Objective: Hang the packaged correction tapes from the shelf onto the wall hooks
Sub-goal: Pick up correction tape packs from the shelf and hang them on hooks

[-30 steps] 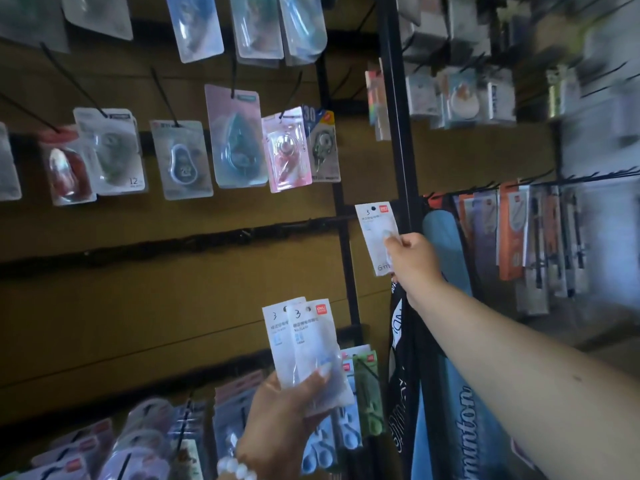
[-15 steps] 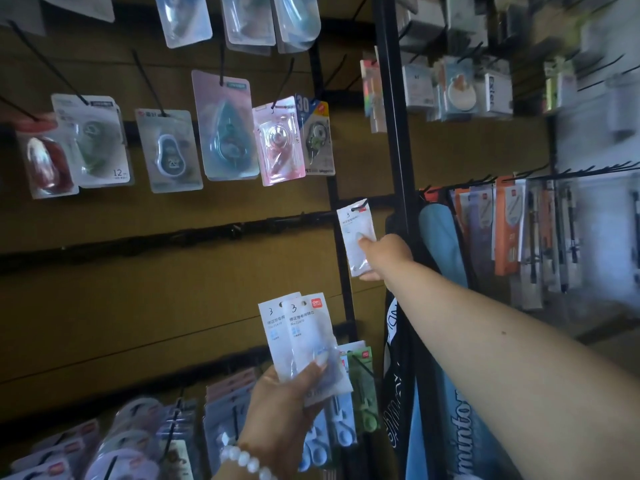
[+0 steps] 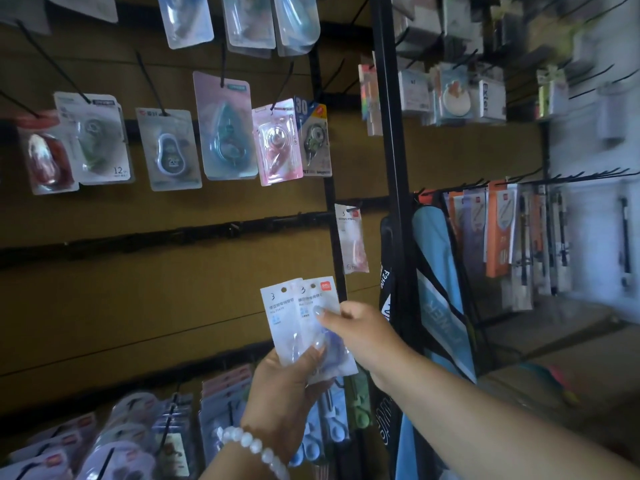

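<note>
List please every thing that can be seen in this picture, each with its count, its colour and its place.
held packets: two, white, fanned between both hands.
hung packet: one, white and pink, on a hook beside the black post.
black post: one, upright, centre right.
blister packs: many, clear with red, green, blue, pink, on hooks of the brown wall.
lower packs: many, pale, bottom left.
blue bag: one, right of the post.
pen packs: several, orange and white, right rack.
bead bracelet: one, white, left wrist.
left hand: grips the packets from below.
right hand: fingers pinch the front packet.
</note>
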The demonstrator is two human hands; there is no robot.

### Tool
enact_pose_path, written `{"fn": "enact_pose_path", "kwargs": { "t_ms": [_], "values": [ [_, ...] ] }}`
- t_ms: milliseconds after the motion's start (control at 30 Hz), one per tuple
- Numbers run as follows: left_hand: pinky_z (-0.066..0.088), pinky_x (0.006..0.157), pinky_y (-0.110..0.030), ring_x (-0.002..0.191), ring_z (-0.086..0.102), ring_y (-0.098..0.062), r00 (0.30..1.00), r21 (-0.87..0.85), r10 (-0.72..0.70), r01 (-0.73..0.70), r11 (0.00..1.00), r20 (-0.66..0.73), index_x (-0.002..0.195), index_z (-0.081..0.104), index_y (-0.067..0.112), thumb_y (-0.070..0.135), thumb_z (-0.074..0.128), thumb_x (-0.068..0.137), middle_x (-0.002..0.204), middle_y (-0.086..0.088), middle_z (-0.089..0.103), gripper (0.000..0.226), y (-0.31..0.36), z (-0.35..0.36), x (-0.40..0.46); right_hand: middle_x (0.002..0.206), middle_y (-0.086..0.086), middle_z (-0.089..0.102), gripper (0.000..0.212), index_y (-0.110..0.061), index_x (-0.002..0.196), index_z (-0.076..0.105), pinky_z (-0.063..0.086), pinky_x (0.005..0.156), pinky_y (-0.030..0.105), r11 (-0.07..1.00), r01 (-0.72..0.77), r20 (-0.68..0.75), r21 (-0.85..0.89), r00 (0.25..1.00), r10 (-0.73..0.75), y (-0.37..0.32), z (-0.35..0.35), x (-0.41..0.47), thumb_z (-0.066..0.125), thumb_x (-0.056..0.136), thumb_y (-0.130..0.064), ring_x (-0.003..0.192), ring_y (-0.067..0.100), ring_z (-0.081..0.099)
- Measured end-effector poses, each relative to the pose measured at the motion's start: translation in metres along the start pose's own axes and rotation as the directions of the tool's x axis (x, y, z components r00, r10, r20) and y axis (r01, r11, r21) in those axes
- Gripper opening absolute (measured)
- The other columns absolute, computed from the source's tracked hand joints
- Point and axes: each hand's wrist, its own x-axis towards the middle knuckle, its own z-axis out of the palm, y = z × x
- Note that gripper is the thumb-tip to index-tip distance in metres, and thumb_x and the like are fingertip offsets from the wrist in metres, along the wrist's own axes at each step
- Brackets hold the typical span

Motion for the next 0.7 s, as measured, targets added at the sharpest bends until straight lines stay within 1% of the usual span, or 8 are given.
{"fn": "enact_pose_path", "kwargs": {
  "t_ms": [67,133,200,333,500,567,633,700],
  "values": [
    [0.054,0.064,-0.03,0.07,0.073,-0.016,0.998,0.031,-0.011,0.012,0.999,-0.062,0.109,0.068,0.006,0.016,0.061,0.092,0.086,-0.007,0.078,0.02,0.0,-0.003,0.002,0.073,0.007,0.063,0.037,0.0,0.08,0.061,0.045,0.064,0.024,0.998,0.049,-0.078,0.042,0.996,-0.046,-0.009,-0.009,0.009,0.064,0.087,-0.037,0.068,0.018,0.058],
    [0.055,0.061,-0.03,0.081,0.073,-0.021,0.993,0.044,-0.031,0.036,0.998,-0.112,0.111,0.065,0.006,0.021,0.058,0.096,0.09,-0.012,0.076,0.021,0.0,-0.009,0.005,0.075,0.005,0.063,0.025,-0.009,0.081,0.062,0.047,0.06,0.022,0.993,0.075,-0.19,0.09,0.98,-0.057,-0.028,-0.028,0.022,0.059,0.092,-0.03,0.067,0.017,0.059],
    [0.056,0.063,-0.032,0.092,0.071,-0.03,0.989,0.043,-0.054,0.061,0.997,-0.138,0.113,0.062,0.006,0.025,0.06,0.095,0.1,-0.018,0.073,0.026,0.0,-0.014,0.006,0.082,0.005,0.065,0.026,-0.007,0.09,0.064,0.055,0.06,0.029,0.988,0.094,-0.279,0.127,0.959,-0.055,-0.049,-0.048,0.037,0.058,0.093,-0.032,0.074,0.02,0.064],
    [0.058,0.068,-0.036,0.101,0.07,-0.035,0.987,0.056,-0.081,0.089,0.994,-0.142,0.12,0.057,0.007,0.028,0.061,0.093,0.115,-0.019,0.068,0.035,0.0,-0.018,0.005,0.068,-0.004,0.056,0.032,-0.015,0.069,0.055,0.042,0.05,0.023,0.99,0.138,-0.357,0.036,0.927,-0.116,-0.069,-0.068,0.06,0.057,0.093,-0.036,0.063,0.013,0.055],
    [0.057,0.061,-0.031,0.105,0.068,-0.035,0.984,0.072,-0.098,0.11,0.991,-0.146,0.118,0.058,0.01,0.026,0.062,0.093,0.119,-0.019,0.066,0.031,-0.002,-0.018,0.005,0.073,0.0,0.059,0.033,-0.015,0.069,0.055,0.043,0.05,0.023,0.999,0.038,-0.34,-0.022,0.939,-0.044,-0.073,-0.064,0.072,0.058,0.092,-0.038,0.063,0.015,0.057],
    [0.056,0.06,-0.031,0.106,0.067,-0.035,0.984,0.066,-0.106,0.117,0.991,-0.146,0.119,0.058,0.009,0.025,0.062,0.093,0.119,-0.019,0.067,0.03,-0.003,-0.018,0.005,0.08,0.002,0.064,0.031,-0.015,0.071,0.057,0.057,0.066,0.033,1.0,0.023,-0.334,0.014,0.943,-0.017,-0.074,-0.062,0.077,0.06,0.091,-0.038,0.069,0.019,0.062],
    [0.056,0.055,-0.028,0.102,0.068,-0.033,0.983,0.047,-0.118,0.126,0.991,-0.139,0.12,0.058,0.008,0.024,0.06,0.095,0.116,-0.019,0.068,0.03,-0.004,-0.02,0.004,0.087,0.004,0.065,0.029,-0.011,0.081,0.06,0.057,0.081,0.039,0.999,-0.002,-0.342,0.038,0.939,0.015,-0.076,-0.06,0.08,0.061,0.09,-0.038,0.079,0.023,0.064],
    [0.056,0.052,-0.027,0.099,0.068,-0.032,0.984,0.044,-0.115,0.122,0.992,-0.133,0.119,0.058,0.008,0.023,0.059,0.095,0.114,-0.02,0.068,0.028,-0.005,-0.022,0.003,0.097,0.005,0.065,0.032,-0.007,0.098,0.059,0.054,0.071,0.033,0.999,-0.045,-0.347,0.021,0.936,0.05,-0.076,-0.058,0.083,0.06,0.091,-0.039,0.078,0.022,0.063]
  ]
}}
